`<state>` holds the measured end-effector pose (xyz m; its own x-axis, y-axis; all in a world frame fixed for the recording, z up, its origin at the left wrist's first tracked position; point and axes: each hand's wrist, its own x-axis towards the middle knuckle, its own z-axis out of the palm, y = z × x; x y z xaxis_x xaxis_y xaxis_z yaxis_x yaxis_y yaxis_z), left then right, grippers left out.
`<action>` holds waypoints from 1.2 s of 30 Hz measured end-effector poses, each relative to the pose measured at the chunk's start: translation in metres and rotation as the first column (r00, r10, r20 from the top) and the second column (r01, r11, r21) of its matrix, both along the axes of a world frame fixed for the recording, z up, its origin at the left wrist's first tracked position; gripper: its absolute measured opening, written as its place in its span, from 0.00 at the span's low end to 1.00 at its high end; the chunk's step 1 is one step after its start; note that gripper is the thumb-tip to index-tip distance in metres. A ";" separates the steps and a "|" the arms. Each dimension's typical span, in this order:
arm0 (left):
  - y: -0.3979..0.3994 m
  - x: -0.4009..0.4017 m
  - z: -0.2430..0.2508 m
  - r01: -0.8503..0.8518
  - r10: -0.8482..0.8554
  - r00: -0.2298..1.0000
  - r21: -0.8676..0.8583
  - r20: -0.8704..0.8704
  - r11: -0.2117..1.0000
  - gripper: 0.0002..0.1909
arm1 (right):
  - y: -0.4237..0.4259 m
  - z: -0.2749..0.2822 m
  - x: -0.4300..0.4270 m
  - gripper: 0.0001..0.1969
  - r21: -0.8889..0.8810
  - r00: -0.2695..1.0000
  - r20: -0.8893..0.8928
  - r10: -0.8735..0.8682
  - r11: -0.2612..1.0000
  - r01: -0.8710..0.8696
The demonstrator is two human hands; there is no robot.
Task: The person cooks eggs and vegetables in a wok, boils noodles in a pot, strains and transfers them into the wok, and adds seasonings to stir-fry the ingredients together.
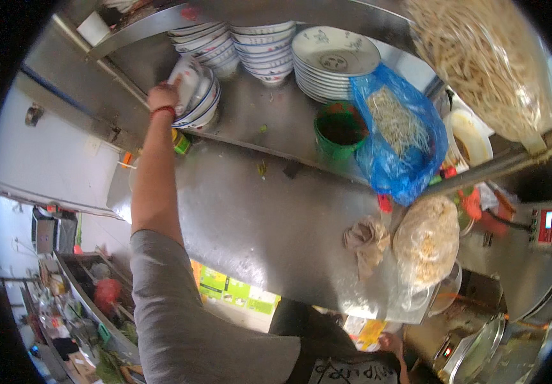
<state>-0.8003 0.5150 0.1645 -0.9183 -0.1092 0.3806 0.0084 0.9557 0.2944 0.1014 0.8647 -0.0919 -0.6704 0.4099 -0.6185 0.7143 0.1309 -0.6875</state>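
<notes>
My left hand, with a red cord at its wrist, reaches to the upper left and grips a tilted white patterned bowl. That bowl rests in a short stack of blue-rimmed bowls near the shelf's front edge. Behind and beside it stand taller stacks of similar bowls and a stack of white oval plates. Low at the bottom, partly hidden beside the dark apron, my right hand hangs below the counter; its fingers are too unclear to tell what they do.
A green container and blue plastic bag of sprouts sit on the shelf's right. Below, the steel counter bears a crumpled cloth and a filled clear bag. A large bag of noodles is at upper right.
</notes>
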 end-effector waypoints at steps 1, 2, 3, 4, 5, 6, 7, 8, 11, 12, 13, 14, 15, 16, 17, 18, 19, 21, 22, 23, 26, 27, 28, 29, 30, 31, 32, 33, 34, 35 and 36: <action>0.009 0.004 0.016 -0.071 0.050 0.990 0.166 0.132 0.983 0.33 | 0.004 0.003 0.000 0.15 -0.137 0.993 -0.065 -0.098 0.987 0.089; 0.027 0.032 0.030 -0.186 -0.016 0.973 0.819 0.232 0.543 0.33 | 0.001 0.012 -0.008 0.15 0.102 1.000 0.009 0.014 0.995 -0.015; 0.015 0.046 0.048 -0.198 -0.134 0.959 0.931 0.249 0.308 0.32 | -0.004 0.016 -0.013 0.15 0.314 0.988 0.087 0.127 0.938 -0.149; 0.026 0.075 0.060 -0.187 -0.225 0.955 0.981 0.195 0.058 0.31 | -0.004 0.004 -0.002 0.15 0.231 0.993 0.114 -0.019 0.973 -0.008; 0.042 0.097 0.063 -0.170 -0.307 0.940 0.985 0.149 -0.042 0.30 | -0.015 0.005 0.009 0.16 0.197 0.989 0.120 -0.090 0.978 0.065; 0.073 0.134 0.064 -0.156 -0.435 0.896 0.981 0.090 -0.118 0.31 | -0.025 0.011 0.023 0.16 0.176 0.975 0.136 -0.176 0.973 0.151; 0.047 0.142 0.063 -0.204 -0.577 0.813 0.966 0.075 -0.162 0.32 | -0.029 0.034 0.000 0.17 0.179 0.985 0.097 -0.140 0.976 0.121; 0.070 0.191 0.072 -0.272 -0.590 0.798 0.948 0.125 -0.167 0.32 | -0.028 0.027 0.019 0.19 0.284 0.981 0.191 -0.033 0.959 -0.023; 0.040 0.260 0.043 -0.194 -0.695 0.708 0.981 0.126 -0.020 0.31 | -0.038 0.010 0.024 0.15 0.296 0.951 0.305 0.053 0.944 -0.147; 0.046 0.290 0.029 -0.152 -0.696 0.695 0.983 0.180 0.102 0.30 | -0.038 0.001 0.035 0.12 0.331 0.968 0.233 0.096 0.928 -0.172; 0.054 0.319 0.009 -0.152 -0.617 0.750 0.970 0.238 0.189 0.27 | -0.038 0.007 0.026 0.09 0.306 0.987 0.160 0.001 0.951 -0.050; 0.062 0.341 -0.025 -0.063 -0.582 0.770 0.939 0.261 0.338 0.23 | -0.033 -0.024 0.048 0.07 -0.081 0.960 0.068 -0.273 0.957 0.278; 0.074 0.361 -0.063 0.029 -0.532 0.806 0.879 0.261 0.476 0.21 | -0.029 -0.055 0.071 0.06 -0.574 0.647 0.101 -0.755 0.487 0.658; 0.104 0.393 -0.093 0.104 -0.512 0.820 0.813 0.256 0.573 0.18 | -0.026 -0.085 0.099 0.05 -0.687 0.289 0.301 -0.909 0.003 0.727; 0.118 0.425 -0.116 0.185 -0.462 0.858 0.702 0.226 0.687 0.17 | -0.006 -0.055 0.084 0.04 -0.499 0.543 0.402 -0.737 0.321 0.805; 0.137 0.455 -0.140 0.378 -0.505 0.854 0.516 0.126 0.769 0.17 | 0.014 -0.050 0.102 0.05 -0.444 0.711 0.225 -0.666 0.580 0.683; 0.144 0.475 -0.159 0.536 -0.564 0.826 0.277 0.028 0.798 0.17 | 0.029 -0.053 0.121 0.06 -0.301 0.840 0.067 -0.539 0.792 0.532; 0.153 0.506 -0.185 0.537 -0.555 0.830 0.186 0.054 0.823 0.16 | 0.065 -0.054 0.149 0.09 -0.059 0.925 -0.097 -0.368 0.929 0.364; 0.164 0.521 -0.194 0.562 -0.580 0.813 0.196 0.045 0.803 0.15 | 0.084 -0.054 0.164 0.11 -0.028 0.927 -0.141 -0.347 0.938 0.346; 0.175 0.534 -0.201 0.586 -0.604 0.796 0.207 0.031 0.784 0.14 | 0.106 -0.068 0.179 0.12 0.041 0.929 -0.204 -0.310 0.945 0.324; 0.175 0.534 -0.221 0.605 -0.597 0.790 -0.022 0.140 0.796 0.13 | 0.170 -0.140 0.216 0.15 0.202 0.829 -0.485 -0.278 0.887 0.416; 0.181 0.536 -0.217 0.601 -0.575 0.788 -0.077 0.218 0.795 0.14 | 0.186 -0.156 0.225 0.14 0.330 0.876 -0.363 -0.319 0.835 0.440; 0.185 0.541 -0.213 0.650 -0.646 0.759 -0.144 0.080 0.746 0.18 | 0.214 -0.170 0.229 0.13 0.457 0.902 -0.241 -0.357 0.778 0.430; 0.191 0.547 -0.208 0.674 -0.702 0.709 -0.236 -0.057 0.700 0.21 | 0.240 -0.184 0.235 0.12 0.570 0.910 -0.117 -0.397 0.723 0.389; 0.215 0.586 -0.207 0.619 -0.639 0.769 -0.226 -0.019 0.752 0.23 | 0.262 -0.197 0.251 0.12 0.569 0.904 -0.089 -0.418 0.724 0.391; 0.241 0.627 -0.197 0.558 -0.569 0.822 -0.226 0.020 0.798 0.24 | 0.283 -0.208 0.258 0.12 0.525 0.823 -0.123 -0.554 0.667 0.528; 0.231 0.648 -0.197 0.495 -0.593 0.805 -0.535 -0.014 0.684 0.24 | 0.306 -0.215 0.246 0.12 0.460 0.726 -0.170 -0.666 0.598 0.656; 0.235 0.687 -0.215 0.698 -0.754 0.588 0.287 0.294 0.656 0.21 | 0.324 -0.222 0.229 0.13 0.379 0.617 -0.203 -0.760 0.520 0.765; 0.241 0.726 -0.237 0.137 -0.804 0.464 0.866 0.372 0.481 0.19 | 0.334 -0.229 0.212 0.13 0.294 0.495 -0.212 -0.842 0.429 0.854; 0.294 0.790 -0.253 0.270 -0.851 0.216 0.808 0.480 0.524 0.17 | 0.346 -0.242 0.211 0.12 0.260 0.401 -0.183 -0.897 0.349 0.900; 0.350 0.854 -0.268 0.455 -0.830 -0.058 0.755 0.555 0.473 0.15 | 0.353 -0.258 0.211 0.11 0.221 0.332 -0.135 -0.934 0.298 0.929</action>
